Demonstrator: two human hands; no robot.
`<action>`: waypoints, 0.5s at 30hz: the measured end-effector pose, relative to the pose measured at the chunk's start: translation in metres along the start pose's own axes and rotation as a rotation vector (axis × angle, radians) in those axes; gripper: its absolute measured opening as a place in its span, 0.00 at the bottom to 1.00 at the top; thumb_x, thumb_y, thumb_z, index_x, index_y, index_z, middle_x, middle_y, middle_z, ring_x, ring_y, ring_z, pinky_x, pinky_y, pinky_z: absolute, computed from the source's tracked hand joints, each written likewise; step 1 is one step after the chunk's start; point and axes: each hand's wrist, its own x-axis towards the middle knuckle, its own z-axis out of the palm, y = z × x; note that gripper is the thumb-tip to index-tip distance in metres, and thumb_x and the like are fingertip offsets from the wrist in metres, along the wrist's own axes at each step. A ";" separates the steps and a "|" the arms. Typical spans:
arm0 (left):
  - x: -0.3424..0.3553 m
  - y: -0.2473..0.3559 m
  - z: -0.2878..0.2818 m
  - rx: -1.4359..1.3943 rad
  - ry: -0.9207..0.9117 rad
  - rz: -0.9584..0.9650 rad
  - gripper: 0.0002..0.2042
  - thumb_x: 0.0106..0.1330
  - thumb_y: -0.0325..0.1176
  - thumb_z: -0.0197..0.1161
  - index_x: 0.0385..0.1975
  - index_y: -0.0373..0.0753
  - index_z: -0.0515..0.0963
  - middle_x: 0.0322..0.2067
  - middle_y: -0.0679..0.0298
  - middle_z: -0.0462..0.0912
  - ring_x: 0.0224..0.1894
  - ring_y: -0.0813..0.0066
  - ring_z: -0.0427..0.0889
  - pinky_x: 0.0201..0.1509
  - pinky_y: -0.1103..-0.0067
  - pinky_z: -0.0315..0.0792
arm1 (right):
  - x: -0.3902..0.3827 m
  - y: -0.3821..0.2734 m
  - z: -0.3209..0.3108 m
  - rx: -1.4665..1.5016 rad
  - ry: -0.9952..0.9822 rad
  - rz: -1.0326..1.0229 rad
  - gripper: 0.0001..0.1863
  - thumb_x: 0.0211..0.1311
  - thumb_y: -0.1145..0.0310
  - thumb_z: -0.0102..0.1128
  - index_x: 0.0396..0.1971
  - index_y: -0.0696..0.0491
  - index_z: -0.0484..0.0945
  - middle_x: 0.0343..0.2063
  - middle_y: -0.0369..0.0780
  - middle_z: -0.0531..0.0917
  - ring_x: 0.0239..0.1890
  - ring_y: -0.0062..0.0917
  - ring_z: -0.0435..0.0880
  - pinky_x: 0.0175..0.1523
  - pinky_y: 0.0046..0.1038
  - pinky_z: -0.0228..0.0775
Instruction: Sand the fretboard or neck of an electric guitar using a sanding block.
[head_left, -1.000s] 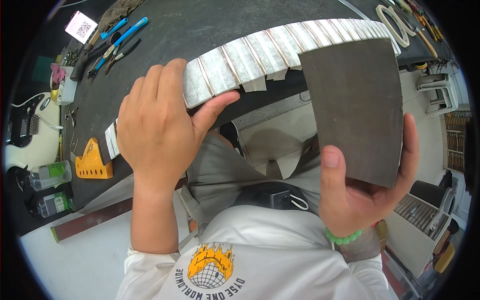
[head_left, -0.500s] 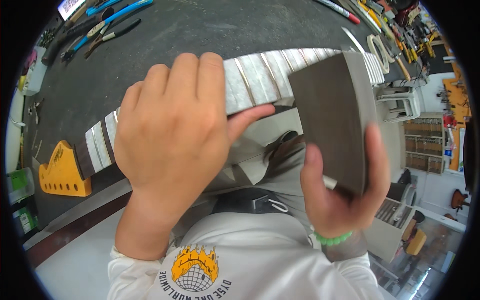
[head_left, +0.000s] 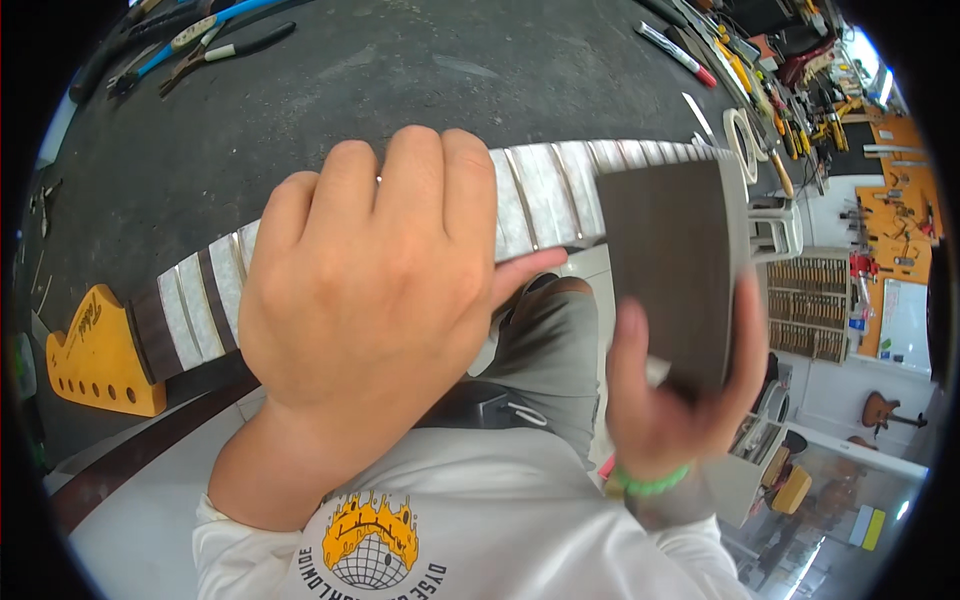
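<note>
A guitar neck (head_left: 540,195) lies slantwise across the front of the workbench, its yellow headstock (head_left: 105,360) at the left. Pale tape strips cover the fretboard, and thin metal frets show between them. Wrapped over the neck's middle is my left hand (head_left: 370,240), its thumb along the near edge. My right hand (head_left: 690,400), with a green bead bracelet (head_left: 652,483) at the wrist, grips a dark grey rectangular block (head_left: 668,265) between thumb and fingers. The block's far end overlaps the neck's right part in view; whether they touch I cannot tell.
Pliers (head_left: 235,50) and blue-handled tools lie at the bench's (head_left: 350,90) far left. A red-tipped marker (head_left: 675,55), a roll of tape (head_left: 740,145) and many hand tools sit at the right. Beyond stand drawer racks (head_left: 808,305) and a hanging guitar (head_left: 885,410).
The whole view has shifted, and the neck with my left hand sits lower in it. The block in my right hand has turned a little and its far end is lower in the picture.
</note>
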 end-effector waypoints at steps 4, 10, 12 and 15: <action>0.000 0.002 -0.001 -0.015 -0.001 0.015 0.33 0.52 0.63 0.69 0.42 0.36 0.80 0.30 0.66 0.75 0.30 0.67 0.74 0.35 0.73 0.69 | 0.019 0.000 0.000 -0.099 -0.104 -0.062 0.39 0.57 0.87 0.70 0.68 0.69 0.63 0.62 0.56 0.77 0.58 0.40 0.84 0.62 0.34 0.79; 0.000 -0.003 0.000 0.022 -0.029 -0.005 0.33 0.51 0.63 0.70 0.42 0.35 0.80 0.30 0.65 0.75 0.30 0.66 0.74 0.35 0.73 0.69 | 0.085 0.017 0.050 -0.078 -0.194 -0.117 0.36 0.54 0.81 0.76 0.65 0.65 0.71 0.60 0.48 0.81 0.56 0.34 0.85 0.60 0.30 0.78; -0.003 -0.004 -0.001 0.024 -0.020 -0.015 0.34 0.50 0.63 0.70 0.43 0.35 0.80 0.30 0.65 0.75 0.31 0.66 0.74 0.35 0.73 0.69 | 0.049 0.007 0.024 -0.105 -0.167 -0.139 0.38 0.55 0.83 0.75 0.66 0.67 0.68 0.61 0.53 0.79 0.55 0.37 0.86 0.60 0.32 0.78; 0.002 0.004 -0.007 0.005 -0.061 0.008 0.34 0.51 0.62 0.70 0.43 0.35 0.80 0.31 0.64 0.76 0.31 0.65 0.75 0.36 0.73 0.69 | -0.007 0.007 -0.005 -0.034 0.015 -0.075 0.38 0.51 0.83 0.77 0.64 0.68 0.71 0.52 0.54 0.85 0.48 0.45 0.87 0.52 0.36 0.80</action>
